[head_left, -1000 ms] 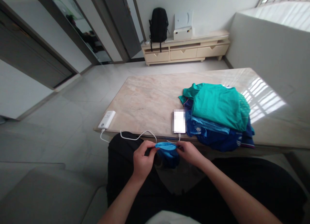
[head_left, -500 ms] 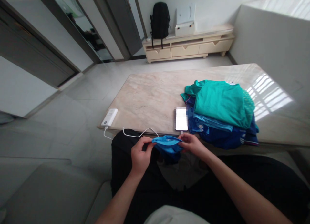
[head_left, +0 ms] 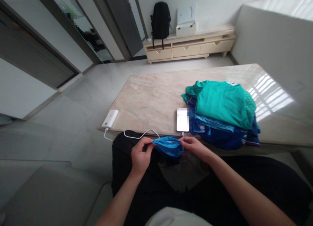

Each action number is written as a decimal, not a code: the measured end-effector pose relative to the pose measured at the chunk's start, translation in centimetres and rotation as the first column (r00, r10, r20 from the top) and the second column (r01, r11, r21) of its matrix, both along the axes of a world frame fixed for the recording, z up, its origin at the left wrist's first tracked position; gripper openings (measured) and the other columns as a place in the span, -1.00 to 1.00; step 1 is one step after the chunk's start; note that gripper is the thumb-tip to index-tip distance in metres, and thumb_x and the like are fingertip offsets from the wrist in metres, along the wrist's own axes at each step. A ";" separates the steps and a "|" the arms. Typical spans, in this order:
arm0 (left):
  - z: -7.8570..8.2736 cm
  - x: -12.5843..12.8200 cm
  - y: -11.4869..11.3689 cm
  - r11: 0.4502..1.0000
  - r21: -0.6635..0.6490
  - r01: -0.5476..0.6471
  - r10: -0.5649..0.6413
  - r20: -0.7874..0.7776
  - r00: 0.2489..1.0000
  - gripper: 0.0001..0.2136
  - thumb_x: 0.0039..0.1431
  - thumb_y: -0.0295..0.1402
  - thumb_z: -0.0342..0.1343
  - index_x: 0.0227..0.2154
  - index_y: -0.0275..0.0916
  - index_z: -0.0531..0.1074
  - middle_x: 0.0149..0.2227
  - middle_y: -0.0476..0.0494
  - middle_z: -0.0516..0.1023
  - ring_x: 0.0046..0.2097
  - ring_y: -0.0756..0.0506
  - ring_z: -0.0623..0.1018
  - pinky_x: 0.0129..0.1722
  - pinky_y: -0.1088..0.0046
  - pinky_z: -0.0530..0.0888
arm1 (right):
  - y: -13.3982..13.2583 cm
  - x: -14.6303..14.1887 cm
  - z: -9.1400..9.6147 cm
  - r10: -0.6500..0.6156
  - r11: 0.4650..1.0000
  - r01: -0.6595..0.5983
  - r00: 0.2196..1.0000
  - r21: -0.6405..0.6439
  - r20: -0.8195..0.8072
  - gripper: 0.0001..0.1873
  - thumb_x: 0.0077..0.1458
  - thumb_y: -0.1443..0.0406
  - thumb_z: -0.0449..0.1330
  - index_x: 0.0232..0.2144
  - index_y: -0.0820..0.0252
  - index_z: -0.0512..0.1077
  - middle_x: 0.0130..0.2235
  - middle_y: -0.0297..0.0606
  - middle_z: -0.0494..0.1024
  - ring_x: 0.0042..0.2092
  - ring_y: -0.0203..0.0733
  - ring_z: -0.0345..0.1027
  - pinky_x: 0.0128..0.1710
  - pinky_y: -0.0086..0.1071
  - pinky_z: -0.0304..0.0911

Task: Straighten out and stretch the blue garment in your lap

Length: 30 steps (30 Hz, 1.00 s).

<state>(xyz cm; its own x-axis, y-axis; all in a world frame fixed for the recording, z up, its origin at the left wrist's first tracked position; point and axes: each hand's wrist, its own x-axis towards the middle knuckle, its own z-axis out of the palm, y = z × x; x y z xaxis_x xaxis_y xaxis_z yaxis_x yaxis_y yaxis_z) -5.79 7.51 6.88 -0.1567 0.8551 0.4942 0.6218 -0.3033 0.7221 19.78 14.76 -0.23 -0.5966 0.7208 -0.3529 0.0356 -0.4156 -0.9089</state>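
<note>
A small piece of blue cloth (head_left: 170, 148) is stretched between my two hands, just in front of the table's near edge and above my lap. My left hand (head_left: 141, 156) pinches its left end between thumb and fingers. At its right end, my right hand (head_left: 195, 148) has its fingers closed on the cloth. The upper edge of the cloth gapes slightly; what kind of item it is I cannot make out. Right behind it lies a phone (head_left: 183, 120) with a cable plugged into its lower end.
A heap of shirts, a green shirt (head_left: 221, 104) over dark blue clothes (head_left: 220, 139), lies on the marble table (head_left: 151, 95). A white power bank (head_left: 110, 118) sits at the left corner, its white cable (head_left: 141, 134) looping along the edge. A backpack (head_left: 161, 21) stands on a low cabinet (head_left: 187, 50).
My right hand has shifted slightly, and the blue cloth now hangs a little wider and rounder between my hands. The table items have not moved.
</note>
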 end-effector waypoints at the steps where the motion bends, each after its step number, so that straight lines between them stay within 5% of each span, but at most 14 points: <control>1: 0.1 0.1 -0.1 0.999 0.000 0.037 -0.037 -0.002 0.999 -0.96 0.26 -0.44 0.27 -0.31 -0.20 0.55 -0.32 -0.03 0.64 -0.27 -0.07 0.63 -0.19 0.44 0.55 | 0.0 -0.1 0.1 -0.006 1.000 0.005 1.000 0.029 0.019 -0.34 0.02 -0.25 0.31 -0.22 0.22 0.53 -0.30 -0.25 0.53 -0.26 -0.17 0.43 -0.32 -0.32 0.42; 5: 0.2 1.2 -0.5 0.979 -0.017 0.205 -0.205 0.006 0.979 -0.90 0.28 -0.52 0.23 -0.30 -0.20 0.55 -0.33 -0.04 0.63 -0.27 -0.06 0.63 -0.21 0.45 0.54 | -0.4 -0.7 0.2 -0.022 0.984 0.000 0.992 0.175 0.125 -0.43 -0.01 -0.15 0.40 -0.28 0.26 0.54 -0.38 -0.30 0.51 -0.32 -0.20 0.36 -0.32 -0.36 0.28; 10: -0.2 2.8 -0.7 0.942 -0.008 0.336 -0.336 0.012 0.942 -0.87 0.26 -0.57 0.24 -0.27 -0.18 0.53 -0.33 -0.05 0.62 -0.27 -0.06 0.60 -0.24 0.44 0.53 | -0.9 -1.2 -0.2 -0.019 0.939 -0.057 0.976 0.340 0.215 -0.46 -0.06 0.00 0.48 -0.17 0.27 0.56 -0.23 -0.24 0.51 -0.19 -0.11 0.39 -0.16 -0.29 0.29; 20: -0.4 2.9 -0.8 0.942 -0.044 0.333 -0.331 0.036 0.943 -0.85 0.28 -0.60 0.21 -0.29 -0.19 0.54 -0.34 -0.05 0.59 -0.28 -0.05 0.58 -0.26 0.45 0.50 | -1.5 -1.3 -0.1 0.059 0.856 -0.179 0.966 0.485 0.252 -0.51 -0.15 0.26 0.50 -0.09 0.11 0.58 -0.07 -0.26 0.49 -0.08 -0.11 0.43 -0.06 -0.30 0.30; 30: -0.9 3.0 -0.9 0.946 -0.025 0.324 -0.324 -0.012 0.946 -0.85 0.29 -0.58 0.21 -0.29 -0.18 0.51 -0.34 -0.04 0.59 -0.29 -0.05 0.56 -0.26 0.44 0.48 | -1.8 -1.4 0.5 0.147 0.878 -0.215 0.971 0.428 0.187 -0.31 -0.18 0.03 0.55 0.01 0.12 0.56 -0.06 -0.25 0.61 -0.05 -0.04 0.48 -0.05 -0.29 0.32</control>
